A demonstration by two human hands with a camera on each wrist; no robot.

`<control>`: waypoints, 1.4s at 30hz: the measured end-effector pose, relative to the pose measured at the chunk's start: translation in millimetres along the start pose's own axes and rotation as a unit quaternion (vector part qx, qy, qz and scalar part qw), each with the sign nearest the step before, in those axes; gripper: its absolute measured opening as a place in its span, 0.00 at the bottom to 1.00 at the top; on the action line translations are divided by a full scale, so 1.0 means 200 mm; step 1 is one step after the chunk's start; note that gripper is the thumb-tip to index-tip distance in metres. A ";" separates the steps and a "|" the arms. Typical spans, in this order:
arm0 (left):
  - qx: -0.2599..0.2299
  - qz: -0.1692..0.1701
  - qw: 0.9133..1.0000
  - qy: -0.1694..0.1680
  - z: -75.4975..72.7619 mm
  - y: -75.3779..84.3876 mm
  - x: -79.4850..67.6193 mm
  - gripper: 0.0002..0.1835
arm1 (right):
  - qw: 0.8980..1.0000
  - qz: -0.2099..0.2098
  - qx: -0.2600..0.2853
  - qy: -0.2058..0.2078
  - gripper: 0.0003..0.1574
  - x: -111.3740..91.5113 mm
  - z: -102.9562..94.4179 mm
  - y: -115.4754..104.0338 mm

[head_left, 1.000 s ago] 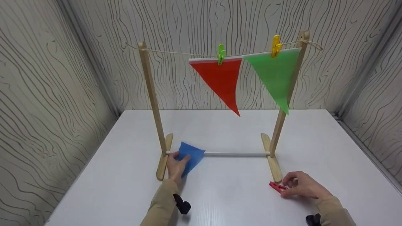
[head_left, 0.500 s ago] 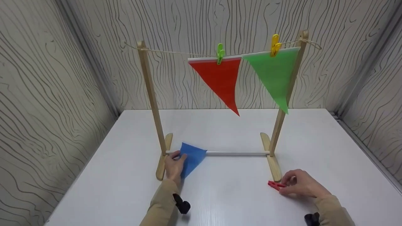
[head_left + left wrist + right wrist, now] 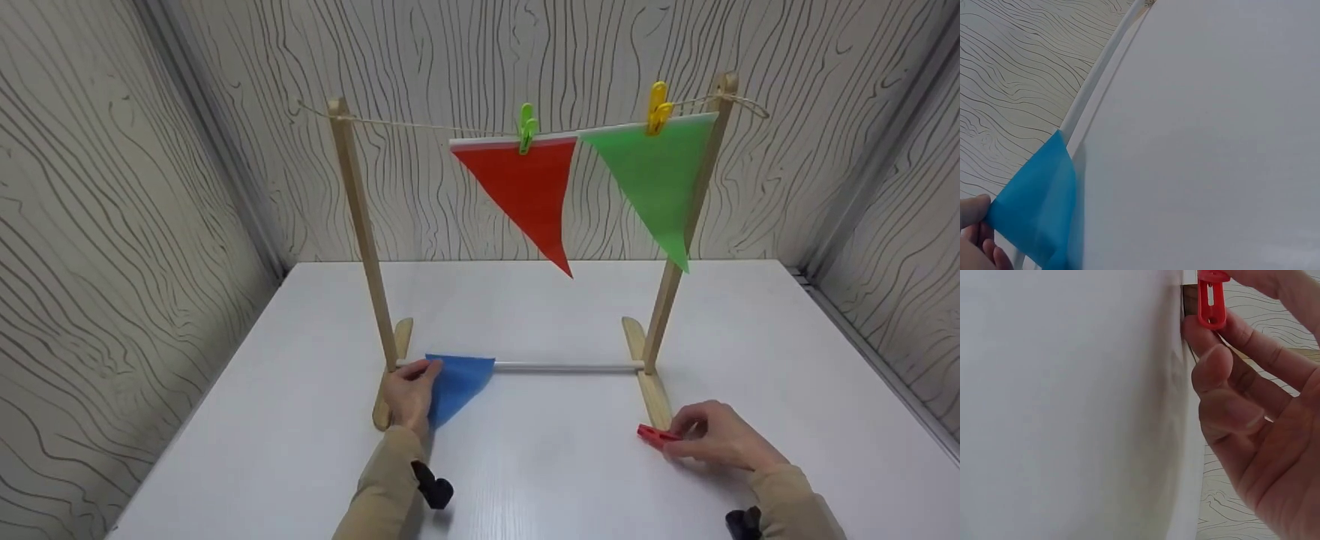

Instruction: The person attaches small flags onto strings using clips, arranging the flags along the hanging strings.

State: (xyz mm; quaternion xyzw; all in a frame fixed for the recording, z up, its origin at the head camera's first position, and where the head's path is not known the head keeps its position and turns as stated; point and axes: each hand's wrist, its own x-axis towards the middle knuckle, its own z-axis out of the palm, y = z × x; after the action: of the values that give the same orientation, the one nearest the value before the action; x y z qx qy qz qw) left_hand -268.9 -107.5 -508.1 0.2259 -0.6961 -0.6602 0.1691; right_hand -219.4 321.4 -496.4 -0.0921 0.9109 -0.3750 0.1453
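My left hand (image 3: 409, 394) pinches the upper left corner of a blue triangular pennant (image 3: 460, 386) between thumb and fingers. The pennant's tip points down, in front of the stand's white crossbar (image 3: 570, 367). In the left wrist view the thumb and fingers hold the edge of the blue pennant (image 3: 1039, 202). At the lower right my right hand (image 3: 724, 439) holds a red clothespin (image 3: 658, 436) by one end, close to the stand's right foot (image 3: 654, 401). The right wrist view has the red clothespin (image 3: 1211, 304) between thumb and fingers.
A string (image 3: 420, 124) runs between two wooden posts (image 3: 361, 232). On it hang a red pennant (image 3: 529, 191) under a light green clothespin (image 3: 527, 129) and a green pennant (image 3: 660, 180) under a yellow clothespin (image 3: 658, 110). Patterned walls (image 3: 480, 60) enclose the white table (image 3: 540, 465).
The blue pennant has tilted so its top edge lies nearly level, and the left hand has shifted slightly left. My right hand has risen a little with the red clothespin.
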 end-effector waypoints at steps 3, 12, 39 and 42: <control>-0.001 0.016 1.000 0.001 0.00 0.00 0.00 0.10 | 0.999 -0.032 0.005 -0.004 0.15 0.01 0.00 0.01; -0.010 0.035 0.999 0.013 0.02 0.01 0.02 0.11 | 0.999 -0.032 0.016 0.003 0.16 0.02 -0.01 0.01; 0.023 0.050 0.998 -0.038 -0.01 0.07 0.03 0.11 | 0.994 0.004 0.056 0.093 0.23 0.06 0.02 -0.06; 0.028 0.063 0.997 -0.031 -0.02 0.09 0.03 0.10 | 0.993 0.010 0.040 0.112 0.24 0.06 0.03 -0.07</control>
State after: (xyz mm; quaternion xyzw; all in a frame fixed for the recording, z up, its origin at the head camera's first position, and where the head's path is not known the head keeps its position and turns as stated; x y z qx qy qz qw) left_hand -274.1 -113.0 -491.2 0.1657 -0.7322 -0.6349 0.1826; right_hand -228.6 305.0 -492.8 -0.0346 0.9064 -0.4180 0.0493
